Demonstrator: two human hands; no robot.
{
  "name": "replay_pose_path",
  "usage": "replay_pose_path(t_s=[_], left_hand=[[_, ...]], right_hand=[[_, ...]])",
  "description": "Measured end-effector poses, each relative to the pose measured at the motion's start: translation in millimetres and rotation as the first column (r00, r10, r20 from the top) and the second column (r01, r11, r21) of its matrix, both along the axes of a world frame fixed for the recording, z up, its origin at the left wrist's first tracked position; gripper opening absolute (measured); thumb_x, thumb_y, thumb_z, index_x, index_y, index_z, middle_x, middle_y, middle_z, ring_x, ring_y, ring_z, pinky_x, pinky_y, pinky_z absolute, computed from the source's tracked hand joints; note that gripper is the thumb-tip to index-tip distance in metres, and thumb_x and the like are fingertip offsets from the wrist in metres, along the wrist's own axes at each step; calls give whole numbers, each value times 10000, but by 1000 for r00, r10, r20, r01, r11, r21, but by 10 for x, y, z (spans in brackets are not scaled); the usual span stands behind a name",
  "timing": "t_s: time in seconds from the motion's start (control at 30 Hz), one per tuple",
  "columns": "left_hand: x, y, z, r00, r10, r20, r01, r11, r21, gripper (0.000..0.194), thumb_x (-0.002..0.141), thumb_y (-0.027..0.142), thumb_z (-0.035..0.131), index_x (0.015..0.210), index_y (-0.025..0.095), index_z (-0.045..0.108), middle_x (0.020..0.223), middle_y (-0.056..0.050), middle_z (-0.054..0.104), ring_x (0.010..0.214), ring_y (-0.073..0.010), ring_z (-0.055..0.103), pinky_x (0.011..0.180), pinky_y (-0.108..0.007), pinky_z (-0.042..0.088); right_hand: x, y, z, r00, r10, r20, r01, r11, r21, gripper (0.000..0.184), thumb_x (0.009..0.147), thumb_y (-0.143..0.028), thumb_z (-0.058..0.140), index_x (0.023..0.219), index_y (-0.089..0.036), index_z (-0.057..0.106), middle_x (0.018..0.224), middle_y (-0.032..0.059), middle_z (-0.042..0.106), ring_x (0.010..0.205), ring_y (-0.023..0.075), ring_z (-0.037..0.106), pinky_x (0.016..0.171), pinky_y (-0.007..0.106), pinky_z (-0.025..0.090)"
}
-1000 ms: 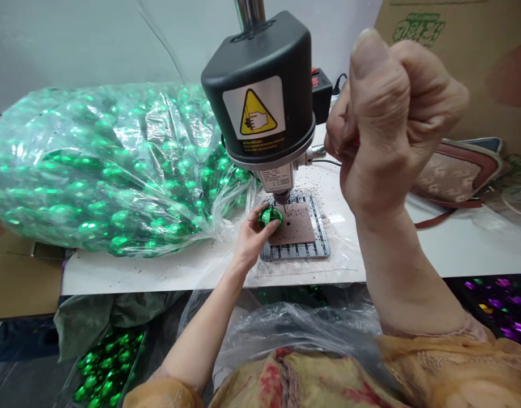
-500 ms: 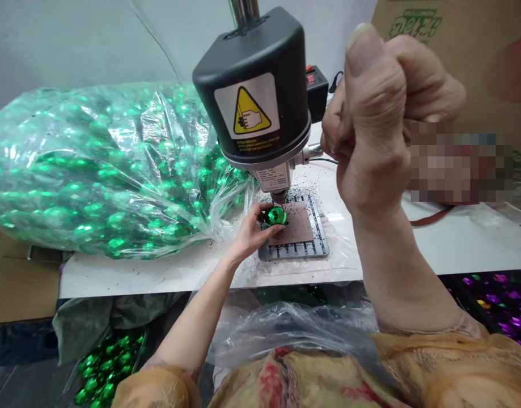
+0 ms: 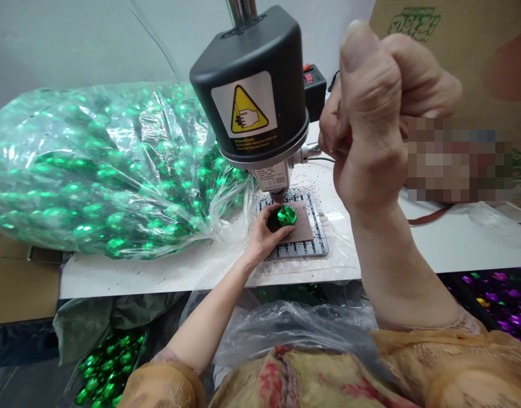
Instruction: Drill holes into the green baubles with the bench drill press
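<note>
Since a sec ago, green ball (image 3: 288, 216) & L hand (image 3: 264, 235) have shifted to the right; ball's now over the brown pad (image 3: 305, 231), near the drill's (image 3: 247, 85) lower end; L hand's part-curled, thumb & fingers holding ball from its left side; R hand (image 3: 371, 113) is a tight fist, raised by the short metal rod (image 3: 314, 149) on drill's side; can't tell if it grips anything; pad's on a slotted plate (image 3: 322, 245), w/ dark crumbs about, on white table (image 3: 417, 249); big clear bag (image 3: 94, 170) w/ green balls lies left; cardboard box (image 3: 498, 34) stands right.
</note>
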State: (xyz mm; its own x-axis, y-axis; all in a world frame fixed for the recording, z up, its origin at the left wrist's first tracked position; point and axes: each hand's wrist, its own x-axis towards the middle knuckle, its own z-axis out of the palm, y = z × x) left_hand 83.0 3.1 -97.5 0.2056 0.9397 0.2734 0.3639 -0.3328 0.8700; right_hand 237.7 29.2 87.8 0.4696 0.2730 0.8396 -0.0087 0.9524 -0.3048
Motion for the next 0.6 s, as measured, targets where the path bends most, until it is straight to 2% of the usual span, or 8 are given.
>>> replay_pose_path(t_s=[0.1,0.2,0.27,0.43,0.6], left_hand=[[31,-41,-46,999,6,43,-6,1000,-12,571,762,441,817,1235,213,594,1202,-87,691,1130,-249,659,983,-412,547],[23,-52,-59,999,-4,51,4,1000,-9,574,763,434,818,1240,212,591,1226,-92,687,1149,-252,656,1005,-420,541],[13,-49,-61,999,-4,50,5,1000,-10,580,763,435,818,1247,212,589,1232,-95,686,1155,-256,655,1008,-425,541],[9,-45,-66,999,-3,33,4,1000,-17,584,769,446,812,1257,218,585,1253,-96,679,1186,-264,644,1017,-423,535],[23,-49,-65,999,1,51,-1,1000,-3,583,769,451,812,1250,218,582,1258,-98,676,1190,-263,642,1027,-423,527]], right_hand=[[5,-24,12,1000,6,7,-6,1000,3,635,805,-661,575,568,-187,225,482,-45,178,394,40,257,446,292,156],[15,-96,12,999,3,40,0,998,-64,626,829,-661,559,567,-194,234,474,-45,200,398,48,273,445,301,166],[24,-171,-15,999,19,41,-15,996,-88,606,846,-601,594,559,-194,248,470,-44,215,403,53,299,453,304,177],[58,-309,-205,997,-24,74,32,993,-116,559,878,-388,642,536,-184,249,466,-39,230,410,64,321,465,318,178],[63,-208,-392,997,-42,62,42,999,1,585,878,-388,599,502,-187,198,449,-30,276,392,73,225,434,347,158]])
